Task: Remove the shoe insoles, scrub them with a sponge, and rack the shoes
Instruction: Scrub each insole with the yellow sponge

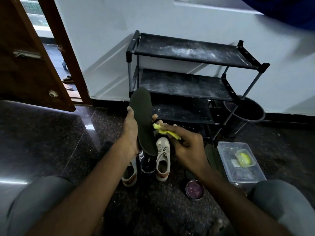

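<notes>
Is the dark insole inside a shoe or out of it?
Out. The left hand holds the insole above the shoes; the right hand holds a yellow sponge against it.

We see plain grey trousers (35,200) over both knees, fabric lightly creased. Forearms (88,181), left hand (130,133) and right hand (189,148) bare.

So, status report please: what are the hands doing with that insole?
Left hand grips dark insole. Right hand holds yellow sponge at its edge. Shoes on floor, not yet racked.
</notes>
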